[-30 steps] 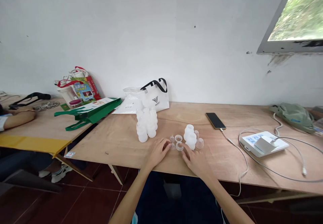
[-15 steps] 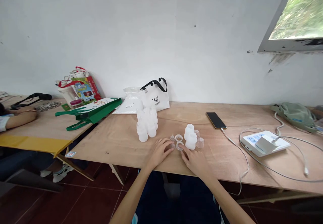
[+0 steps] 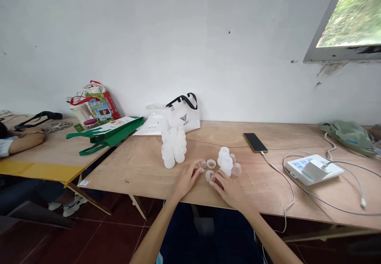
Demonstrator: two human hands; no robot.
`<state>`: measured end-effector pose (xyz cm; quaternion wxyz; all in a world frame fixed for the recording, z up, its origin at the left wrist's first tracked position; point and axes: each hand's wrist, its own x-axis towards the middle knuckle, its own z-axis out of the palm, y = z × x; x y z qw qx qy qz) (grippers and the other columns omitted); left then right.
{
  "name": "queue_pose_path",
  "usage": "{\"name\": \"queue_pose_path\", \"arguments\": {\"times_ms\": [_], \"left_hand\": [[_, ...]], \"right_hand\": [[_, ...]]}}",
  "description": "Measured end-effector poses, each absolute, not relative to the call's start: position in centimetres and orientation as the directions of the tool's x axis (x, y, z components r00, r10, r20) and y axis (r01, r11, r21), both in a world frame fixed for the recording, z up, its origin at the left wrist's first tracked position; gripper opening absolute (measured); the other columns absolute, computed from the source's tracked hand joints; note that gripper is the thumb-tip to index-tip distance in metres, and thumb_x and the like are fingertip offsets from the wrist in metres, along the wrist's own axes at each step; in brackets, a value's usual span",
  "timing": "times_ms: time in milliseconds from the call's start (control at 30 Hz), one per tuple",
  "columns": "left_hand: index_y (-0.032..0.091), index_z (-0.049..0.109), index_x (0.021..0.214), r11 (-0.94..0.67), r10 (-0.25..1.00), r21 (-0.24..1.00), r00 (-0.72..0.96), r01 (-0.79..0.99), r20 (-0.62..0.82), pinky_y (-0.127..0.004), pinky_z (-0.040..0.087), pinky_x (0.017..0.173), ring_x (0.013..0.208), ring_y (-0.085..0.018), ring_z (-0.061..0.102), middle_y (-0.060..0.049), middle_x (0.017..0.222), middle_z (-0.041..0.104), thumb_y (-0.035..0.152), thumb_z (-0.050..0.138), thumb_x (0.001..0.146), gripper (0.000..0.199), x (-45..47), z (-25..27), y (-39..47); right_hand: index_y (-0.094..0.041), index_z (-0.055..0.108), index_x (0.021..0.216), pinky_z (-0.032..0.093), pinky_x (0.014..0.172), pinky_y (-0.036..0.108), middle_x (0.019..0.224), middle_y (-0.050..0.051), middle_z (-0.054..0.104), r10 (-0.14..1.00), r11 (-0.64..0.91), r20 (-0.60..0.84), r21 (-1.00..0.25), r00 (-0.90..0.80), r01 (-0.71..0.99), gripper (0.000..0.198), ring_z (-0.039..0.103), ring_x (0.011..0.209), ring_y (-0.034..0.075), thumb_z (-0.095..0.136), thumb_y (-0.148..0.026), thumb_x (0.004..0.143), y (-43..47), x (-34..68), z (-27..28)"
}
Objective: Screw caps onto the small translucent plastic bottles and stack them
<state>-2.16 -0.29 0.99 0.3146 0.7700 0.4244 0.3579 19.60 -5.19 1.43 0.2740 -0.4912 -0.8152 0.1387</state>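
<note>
My right hand (image 3: 228, 186) grips a translucent white screw ring (image 3: 208, 176), tilted up on its side just over the table. My left hand (image 3: 187, 181) pinches a small clear pointed piece (image 3: 201, 169), partly hidden by the fingers. Beyond the fingertips lie a second ring (image 3: 211, 163) and another clear pointed piece (image 3: 204, 163), both flat on the wood. A few white plastic bottles (image 3: 225, 162) stand to the right of these, with clear domed caps (image 3: 236, 169) beside them. Further left, several more white bottles (image 3: 173, 149) stand close together.
Behind the bottles, a white bag with black handles (image 3: 186, 117) leans on the wall. A phone (image 3: 255, 141) on a cable and a white power strip (image 3: 312, 169) lie to the right. A green bag (image 3: 116, 132) lies across the left tables, near another person's arm (image 3: 29, 139).
The right hand has taken hold of the near ring and tipped it up. The left fingers have closed on the near clear piece and lifted it slightly.
</note>
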Motion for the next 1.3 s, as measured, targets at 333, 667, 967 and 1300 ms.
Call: {"name": "queue_pose_path", "arguments": {"times_ms": [333,667,967,1300], "left_hand": [[0.025,0.064,0.124,-0.507,0.850,0.717,0.419,0.479,0.321,-0.037,0.049,0.099,0.108,-0.023,0.065,-0.005,0.123,0.070,0.039,0.053,0.100,0.030,-1.9,1.1,-0.3],[0.023,0.061,0.120,-0.369,0.896,0.889,0.359,0.273,0.262,-0.028,0.049,0.073,0.080,-0.018,0.062,-0.003,0.093,0.070,0.032,0.053,0.098,0.025,-2.5,0.4,0.4],[0.020,0.059,0.097,-0.233,0.910,0.967,0.373,0.098,0.182,-0.024,0.044,0.067,0.068,-0.013,0.060,0.001,0.079,0.069,0.038,0.073,0.086,0.025,-1.9,0.6,-0.2],[0.020,0.061,0.094,-0.297,0.871,0.915,0.471,0.271,0.143,-0.024,0.043,0.067,0.072,-0.015,0.061,0.001,0.081,0.070,0.042,0.070,0.088,0.025,-1.4,2.1,-1.1]], "right_hand": [[-0.026,0.051,0.098,0.045,0.071,0.034,0.094,0.002,0.067,0.932,0.361,0.213,-0.646,-0.294,0.673,0.030,0.066,0.080,0.022,0.035,-0.049,0.105,-5.2,19.6,1.7],[-0.025,0.050,0.091,0.045,0.070,0.032,0.068,-0.005,0.056,0.967,0.215,0.130,-0.881,-0.221,0.422,0.040,0.058,0.064,0.018,0.041,-0.062,0.101,-4.8,19.6,1.3],[-0.025,0.051,0.090,0.048,0.068,0.034,0.076,-0.001,0.068,0.976,0.147,0.090,-0.944,-0.198,0.296,0.040,0.062,0.060,0.018,0.043,-0.064,0.098,-5.3,18.5,2.1],[-0.025,0.050,0.097,0.047,0.075,0.034,0.064,-0.004,0.060,0.958,0.226,0.143,-0.911,-0.250,0.345,0.038,0.061,0.066,0.020,0.041,-0.061,0.101,-5.5,18.6,1.8]]}}
